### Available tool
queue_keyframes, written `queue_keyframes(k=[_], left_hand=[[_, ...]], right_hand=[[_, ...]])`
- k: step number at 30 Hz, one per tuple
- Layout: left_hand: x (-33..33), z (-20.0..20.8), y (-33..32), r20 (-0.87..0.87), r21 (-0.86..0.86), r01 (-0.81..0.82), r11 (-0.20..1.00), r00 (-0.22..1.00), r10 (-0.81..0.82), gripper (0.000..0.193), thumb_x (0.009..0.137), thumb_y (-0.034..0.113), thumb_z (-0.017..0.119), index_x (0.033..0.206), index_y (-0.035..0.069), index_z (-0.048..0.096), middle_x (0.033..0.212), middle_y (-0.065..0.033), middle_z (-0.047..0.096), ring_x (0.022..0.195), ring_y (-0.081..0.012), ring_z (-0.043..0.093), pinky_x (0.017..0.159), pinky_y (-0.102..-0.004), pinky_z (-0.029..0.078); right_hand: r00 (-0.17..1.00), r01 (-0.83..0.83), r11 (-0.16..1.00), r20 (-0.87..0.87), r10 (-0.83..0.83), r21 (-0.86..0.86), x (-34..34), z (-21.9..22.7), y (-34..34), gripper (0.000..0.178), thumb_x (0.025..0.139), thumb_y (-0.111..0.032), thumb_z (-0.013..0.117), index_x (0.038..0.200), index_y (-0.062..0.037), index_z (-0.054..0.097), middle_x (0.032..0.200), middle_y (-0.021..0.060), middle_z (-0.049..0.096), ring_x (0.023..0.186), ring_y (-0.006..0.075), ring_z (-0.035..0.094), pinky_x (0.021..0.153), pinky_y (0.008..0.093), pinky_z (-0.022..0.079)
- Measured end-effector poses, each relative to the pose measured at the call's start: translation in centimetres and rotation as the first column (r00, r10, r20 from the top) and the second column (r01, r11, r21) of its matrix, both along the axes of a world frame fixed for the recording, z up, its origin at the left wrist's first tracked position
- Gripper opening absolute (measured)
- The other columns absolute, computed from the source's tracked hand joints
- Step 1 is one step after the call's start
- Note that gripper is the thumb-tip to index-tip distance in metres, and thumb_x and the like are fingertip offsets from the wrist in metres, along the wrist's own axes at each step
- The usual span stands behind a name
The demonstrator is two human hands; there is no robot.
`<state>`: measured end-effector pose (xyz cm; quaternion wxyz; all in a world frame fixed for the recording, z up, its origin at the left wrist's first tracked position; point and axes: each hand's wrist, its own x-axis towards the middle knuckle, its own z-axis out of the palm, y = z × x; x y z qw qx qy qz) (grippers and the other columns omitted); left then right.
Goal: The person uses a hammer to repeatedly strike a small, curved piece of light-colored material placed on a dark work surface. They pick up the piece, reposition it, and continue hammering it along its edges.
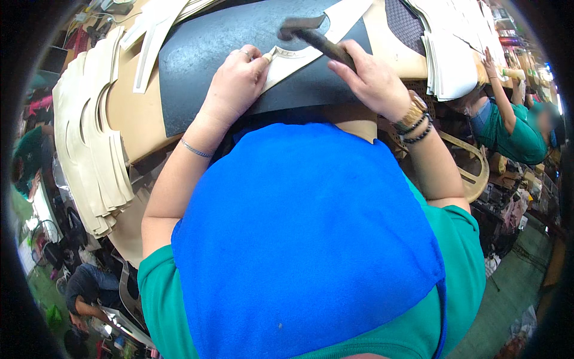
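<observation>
My right hand (376,81) is wrapped round the dark handle of a hammer (320,42). The hammer's head, smeared by motion, hangs over a black mat (197,66). On that mat lies a cream, leather-like cut piece (293,67) with a curved edge that looks folded and puckered. The fingers of my left hand (238,78) are pinched together at the piece's left end, pressing on its edge. A second part of cream material (348,17) stretches up to the right beyond the hammer; whether it is the same piece I cannot tell.
A fanned stack of cream cut pieces (89,134) hangs over the table's left edge. More pale strips (156,42) lie at the far left. Another white stack (451,63) sits at the right, beside a dark textured sheet (405,25). A co-worker in green (517,128) reaches in from the right.
</observation>
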<state>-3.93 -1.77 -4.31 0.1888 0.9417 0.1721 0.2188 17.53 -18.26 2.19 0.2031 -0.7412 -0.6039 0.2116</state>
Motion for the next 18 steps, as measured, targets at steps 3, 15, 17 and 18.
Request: queue_keyframes(k=[3,15,17,18], left_hand=[[0.0,0.6,-0.8,-0.037,0.133,-0.001,0.991,0.999,0.006,0.02,0.09,0.007,0.06,0.108,0.004,0.067,0.105,-0.0138,0.062,0.095,-0.033,0.063,0.084,-0.0388,0.053],[-3.0,2.0,0.1,-0.104,-0.32,-0.051,0.946,0.994,0.019,0.029,0.088,0.009,0.062,0.115,0.004,0.066,0.102,-0.0147,0.061,0.095,-0.0317,0.063,0.086,-0.0381,0.051],[-3.5,2.5,0.1,-0.202,-0.424,-0.146,0.894,0.977,0.063,0.029,0.087,0.008,0.063,0.116,0.004,0.066,0.102,-0.0148,0.061,0.096,-0.0306,0.063,0.086,-0.0375,0.051],[-3.9,2.3,0.1,-0.181,-0.377,-0.11,0.92,0.982,0.043,0.029,0.087,0.008,0.063,0.116,0.004,0.066,0.103,-0.0145,0.061,0.097,-0.0302,0.063,0.087,-0.0373,0.051]], right_hand=[[0.999,-0.02,0.993,-0.038,0.025,0.117,-0.5,-1.4,1.3,0.03,0.101,-0.031,0.053,0.115,-0.0044,0.05,0.076,0.0182,0.061,0.072,0.0356,0.064,0.066,0.0415,0.049],[0.998,-0.062,0.975,0.044,0.053,0.214,-1.0,-2.0,1.8,0.034,0.099,-0.033,0.054,0.119,-0.0049,0.048,0.086,0.0259,0.064,0.084,0.0451,0.063,0.07,0.0483,0.05],[0.993,-0.081,0.997,0.085,0.082,-0.019,-2.1,-1.0,1.6,0.035,0.099,-0.033,0.054,0.12,-0.0048,0.049,0.087,0.026,0.064,0.084,0.0448,0.063,0.07,0.0479,0.05],[0.99,-0.084,0.987,0.103,0.098,-0.136,-2.5,-0.4,1.7,0.036,0.099,-0.033,0.055,0.12,-0.0048,0.049,0.088,0.026,0.064,0.084,0.0447,0.063,0.07,0.0478,0.05]])
